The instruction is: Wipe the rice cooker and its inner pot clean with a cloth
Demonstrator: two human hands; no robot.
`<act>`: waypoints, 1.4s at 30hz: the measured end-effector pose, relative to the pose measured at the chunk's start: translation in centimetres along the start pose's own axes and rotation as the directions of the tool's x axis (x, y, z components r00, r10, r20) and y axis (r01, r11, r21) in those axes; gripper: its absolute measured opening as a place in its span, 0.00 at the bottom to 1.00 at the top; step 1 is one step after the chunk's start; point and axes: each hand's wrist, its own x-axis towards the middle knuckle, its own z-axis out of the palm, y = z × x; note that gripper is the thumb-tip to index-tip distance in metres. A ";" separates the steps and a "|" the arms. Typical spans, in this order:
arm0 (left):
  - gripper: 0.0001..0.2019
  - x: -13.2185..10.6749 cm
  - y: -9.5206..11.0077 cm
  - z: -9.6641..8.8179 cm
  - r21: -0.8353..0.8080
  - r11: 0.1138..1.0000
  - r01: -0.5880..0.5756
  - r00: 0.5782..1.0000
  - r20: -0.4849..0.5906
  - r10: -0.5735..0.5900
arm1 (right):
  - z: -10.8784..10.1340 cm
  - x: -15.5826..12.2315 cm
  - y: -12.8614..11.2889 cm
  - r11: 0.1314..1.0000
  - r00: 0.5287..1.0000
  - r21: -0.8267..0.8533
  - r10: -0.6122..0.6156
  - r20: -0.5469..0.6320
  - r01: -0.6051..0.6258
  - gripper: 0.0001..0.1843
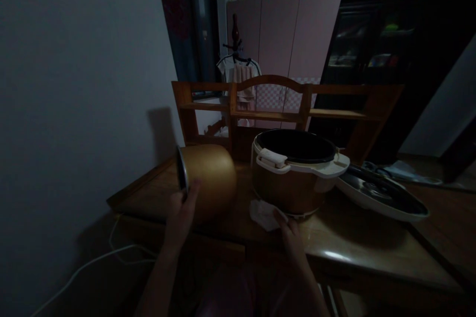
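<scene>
A golden inner pot [211, 178] lies on its side on the wooden table [353, 247], its rim facing left. My left hand [182, 213] grips that rim with the thumb up along it. My right hand [288, 235] presses a crumpled white cloth [265, 214] on the table against the base of the golden rice cooker body [293, 178]. The cooker stands upright with its dark cavity open at the top.
The cooker's lid [383, 193] lies to the right on the table. A wooden shelf rack [275, 109] stands along the table's back edge. A grey wall [74, 84] closes the left side. A white cable [92, 262] runs below the table at left.
</scene>
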 end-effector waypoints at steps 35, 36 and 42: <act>0.17 -5.8 -5.8 2.9 -0.014 0.992 -0.129 0.991 -0.030 0.129 | 7.1 -2.8 -11.2 0.658 0.587 0.084 -0.715 0.380 0.748 0.24; 0.16 -5.2 -5.8 3.1 -0.011 0.990 -0.137 0.990 -0.034 0.137 | 7.2 -3.0 -11.1 0.670 0.598 0.091 -0.707 0.378 0.736 0.24; 0.17 -2.0 -6.6 4.2 0.000 0.984 -0.180 0.982 -0.050 0.180 | 7.1 -3.2 -10.1 0.701 0.638 0.105 -0.693 0.336 0.706 0.25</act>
